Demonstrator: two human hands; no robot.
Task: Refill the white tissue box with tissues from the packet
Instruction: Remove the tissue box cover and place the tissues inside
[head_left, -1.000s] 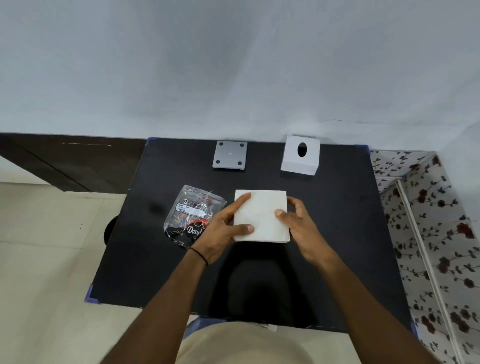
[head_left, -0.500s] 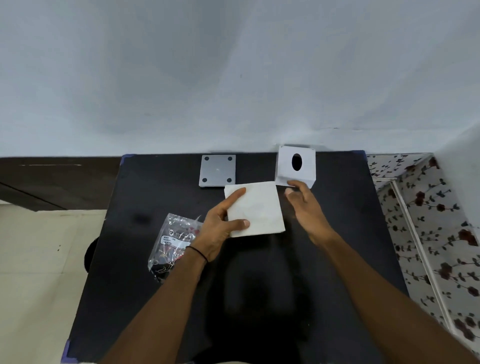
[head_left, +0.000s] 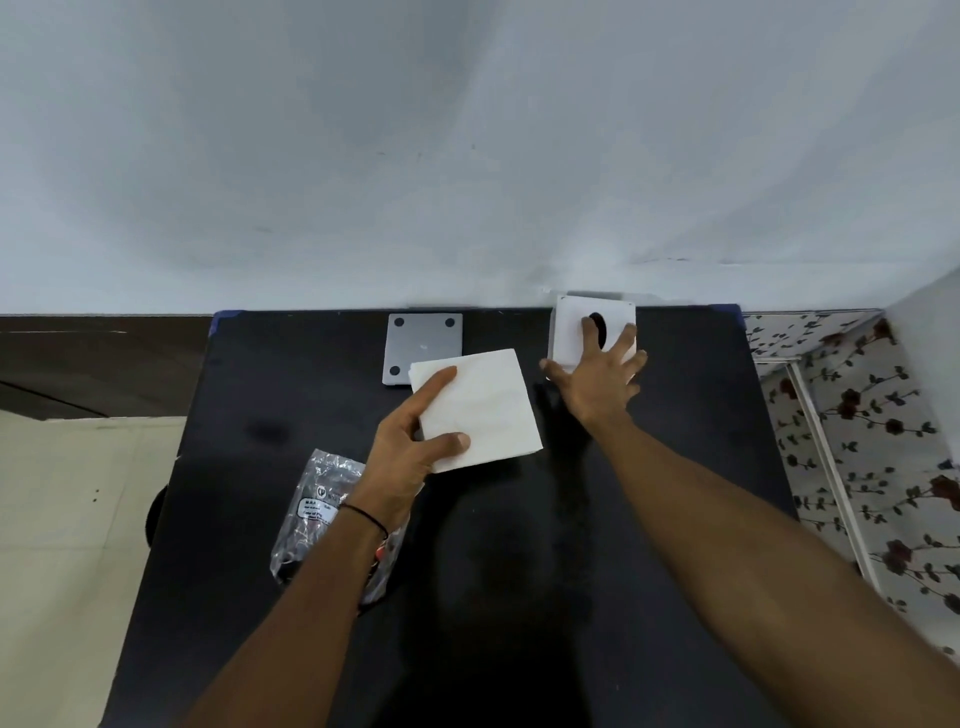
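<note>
Fingers (head_left: 626, 340) of the right hand (head_left: 597, 382) lay spread wide over the top of the white tissue box (head_left: 571, 325), the thumb stretched out past its left side; 1 fingertip sat at the edge of the dark oval opening (head_left: 600, 327). Whether the hand gripped the box or merely rested on it could not be told.

Item 1: white tissue box, at the far right of the black table (head_left: 675, 467), close to the wall (head_left: 467, 156).

Item 2: stack of white tissues (head_left: 488, 405), square, held above the table near its middle. The left hand (head_left: 402, 457) pinched it at the near-left corner, thumb on top, index finger laid along the left edge, other fingers beneath.

Item 3: clear plastic packet (head_left: 317, 514), crumpled and printed, lying on the table to the near left, partly covered by the left forearm. A thin black band (head_left: 366, 517) circled the left wrist.

Item 4: grey square plate (head_left: 423, 338) with dark round pads at its corners, flat at the far edge of the table, left of the box; its near-right corner was hidden behind the tissues.

Surroundings: pale floor tiles (head_left: 62, 493) at left, floral-patterned surface (head_left: 883, 441) at right.
</note>
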